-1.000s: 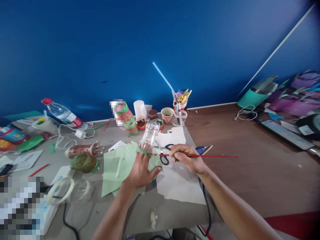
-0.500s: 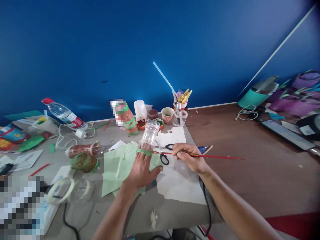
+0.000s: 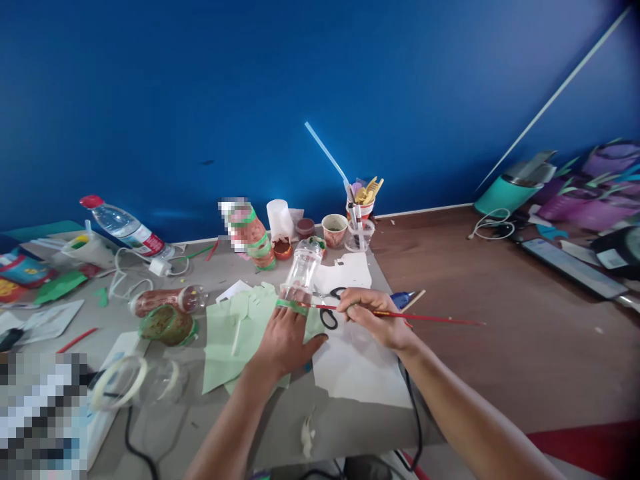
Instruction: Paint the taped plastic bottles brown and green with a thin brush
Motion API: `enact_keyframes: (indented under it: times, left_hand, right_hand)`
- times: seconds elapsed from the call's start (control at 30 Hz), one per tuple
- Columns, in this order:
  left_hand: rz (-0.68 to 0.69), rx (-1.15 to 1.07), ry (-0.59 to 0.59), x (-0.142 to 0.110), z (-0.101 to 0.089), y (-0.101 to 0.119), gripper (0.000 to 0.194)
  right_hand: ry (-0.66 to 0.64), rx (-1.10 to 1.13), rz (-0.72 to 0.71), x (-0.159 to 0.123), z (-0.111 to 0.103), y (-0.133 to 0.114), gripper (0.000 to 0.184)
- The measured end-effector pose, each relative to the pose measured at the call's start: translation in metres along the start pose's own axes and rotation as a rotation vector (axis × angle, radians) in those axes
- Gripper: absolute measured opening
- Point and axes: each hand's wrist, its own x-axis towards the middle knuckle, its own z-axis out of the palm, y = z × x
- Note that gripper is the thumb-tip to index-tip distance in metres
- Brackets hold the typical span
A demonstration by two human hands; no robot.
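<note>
My left hand (image 3: 287, 338) has its fingers pushed into the open end of a clear cut plastic bottle (image 3: 305, 264), holding it from inside with the thumb out to the right. A green band (image 3: 292, 307) runs round the bottle's rim, over my fingers. My right hand (image 3: 373, 315) pinches a thin red paintbrush (image 3: 435, 319), its tip by the green rim. Under the brush lie black-handled scissors (image 3: 329, 319) on white paper (image 3: 357, 367). Beneath my left hand is light green paper (image 3: 225, 343).
Behind stand a painted bottle (image 3: 256, 240) with green bands, paint cups (image 3: 335, 230) and a tool cup (image 3: 367, 209). At left are a water bottle (image 3: 131, 230), a brown-painted bottle (image 3: 160, 302) and a tape roll (image 3: 119, 382). A tablet (image 3: 575, 270) lies at right.
My right hand and the paintbrush have shifted slightly left. The bottle on my left hand has moved slightly right, and its rim band has tilted.
</note>
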Motion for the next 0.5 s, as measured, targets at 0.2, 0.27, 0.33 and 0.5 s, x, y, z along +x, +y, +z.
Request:
enact_keyframes:
  times: [0.2,0.27,0.33,0.5]
  left_hand:
    - [-0.018,0.027,-0.069,0.0024,-0.0038,0.0040,0.066]
    - [-0.018,0.011,-0.079,0.0019,-0.0031,0.0040,0.064]
    - [-0.034,0.008,-0.074,0.0004,-0.0006,0.0038,0.060]
    - [-0.041,0.035,-0.107,-0.0022,0.0049,0.0026,0.049]
  right_hand:
    - [0.019,-0.034,0.030,-0.0008,-0.0016,0.0012,0.016]
    - [0.028,0.001,0.023,-0.0005,-0.0019,0.0008,0.016]
    - [0.013,0.014,0.003,0.0001,-0.0003,-0.0013,0.017]
    - [-0.017,-0.080,0.043,0.0009,0.0013,-0.0040,0.016]
